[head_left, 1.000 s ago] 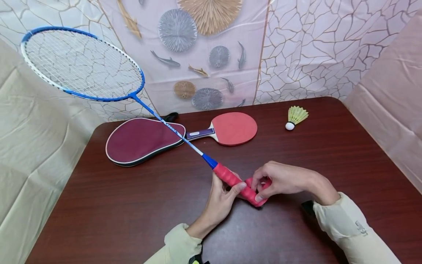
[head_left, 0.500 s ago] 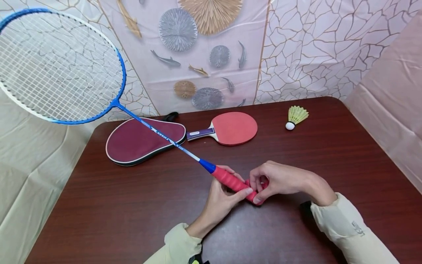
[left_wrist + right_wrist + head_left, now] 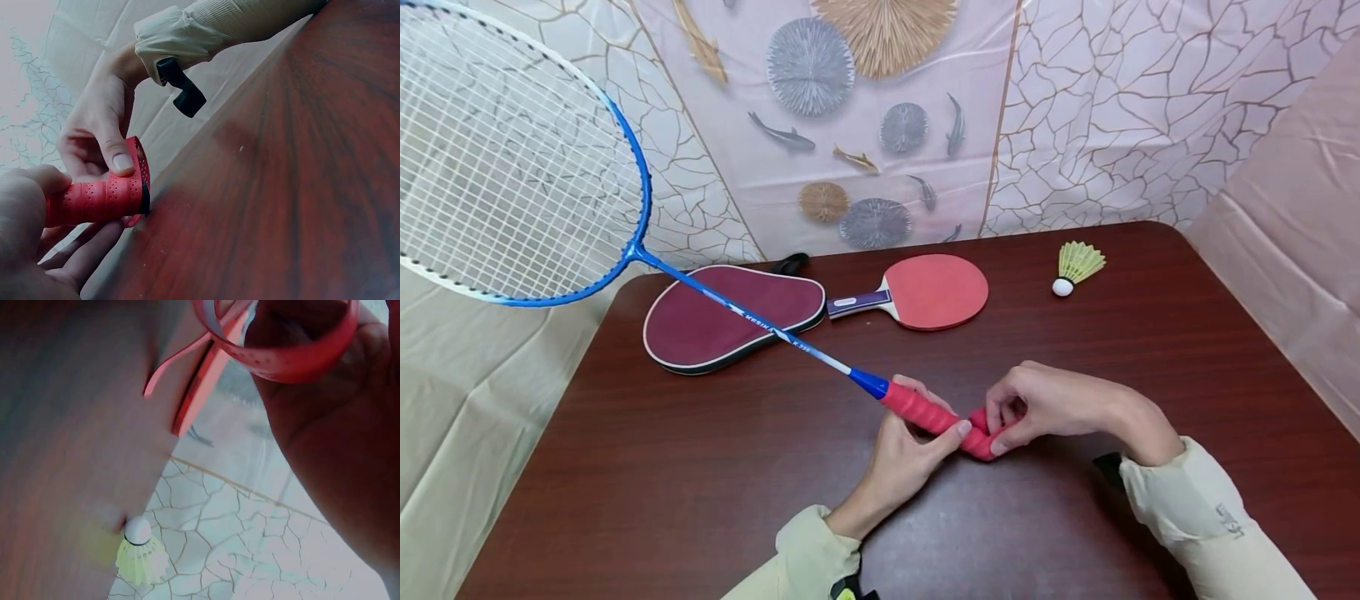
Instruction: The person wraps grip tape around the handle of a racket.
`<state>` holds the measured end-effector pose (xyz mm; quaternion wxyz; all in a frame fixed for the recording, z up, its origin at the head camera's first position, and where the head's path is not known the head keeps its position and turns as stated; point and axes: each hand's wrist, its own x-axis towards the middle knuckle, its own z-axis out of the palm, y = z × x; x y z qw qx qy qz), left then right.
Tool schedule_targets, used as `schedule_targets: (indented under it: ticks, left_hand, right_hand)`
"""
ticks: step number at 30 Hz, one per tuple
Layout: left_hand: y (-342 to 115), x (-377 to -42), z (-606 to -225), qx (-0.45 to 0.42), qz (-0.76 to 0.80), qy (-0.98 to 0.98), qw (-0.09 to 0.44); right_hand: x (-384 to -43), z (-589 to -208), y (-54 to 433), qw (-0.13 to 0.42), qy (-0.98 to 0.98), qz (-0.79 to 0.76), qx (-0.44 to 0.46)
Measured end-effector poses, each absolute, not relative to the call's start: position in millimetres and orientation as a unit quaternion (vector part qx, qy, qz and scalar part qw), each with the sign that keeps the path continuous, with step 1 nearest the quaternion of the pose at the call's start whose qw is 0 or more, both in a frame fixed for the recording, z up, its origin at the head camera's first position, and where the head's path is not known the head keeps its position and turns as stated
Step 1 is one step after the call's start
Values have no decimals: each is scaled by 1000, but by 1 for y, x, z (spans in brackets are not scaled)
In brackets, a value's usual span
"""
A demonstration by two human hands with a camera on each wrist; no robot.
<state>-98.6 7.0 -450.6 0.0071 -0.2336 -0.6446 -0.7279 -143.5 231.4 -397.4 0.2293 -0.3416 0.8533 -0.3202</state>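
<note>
A blue and white badminton racket (image 3: 760, 325) slants across the head view, its strung head at upper left. Red perforated grip tape (image 3: 921, 410) is wound around its handle. My left hand (image 3: 902, 458) holds the handle from below, thumb on top near the butt end. At that end my right hand (image 3: 1060, 408) pinches the tape between thumb and fingers. In the left wrist view, a loose strip of tape (image 3: 139, 156) stands off the black-edged butt. A loop of tape (image 3: 281, 362) curves before the right palm in the right wrist view.
Behind the racket shaft, a maroon paddle case (image 3: 722, 333) lies on the dark wooden table (image 3: 700, 483). Beside it is a red table tennis paddle (image 3: 936, 292). A yellow shuttlecock (image 3: 1078, 265) sits at the back right. Patterned cloth (image 3: 1112, 108) hangs behind the table.
The racket's head has swung left and downward as the handle turned in my left hand. My right hand has shifted slightly to the right at the butt end, with the tape still in its fingers.
</note>
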Motion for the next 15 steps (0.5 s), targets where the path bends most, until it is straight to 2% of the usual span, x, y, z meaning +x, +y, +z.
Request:
schedule_targets:
  ticks: [6,11,15]
  left_hand:
    - [8,-100,-451,-230,-735,-638,11]
    - [7,-101,-452,-228,-740,-632,8]
    - [5,-103,-462,-228,-750,-621,1]
  right_hand:
    - [-146,-396,234,191,846,-318,-384]
    - [-146,-400,233,220,842,-339,-356]
    - [-145,-402,232,216,850,-334,-345]
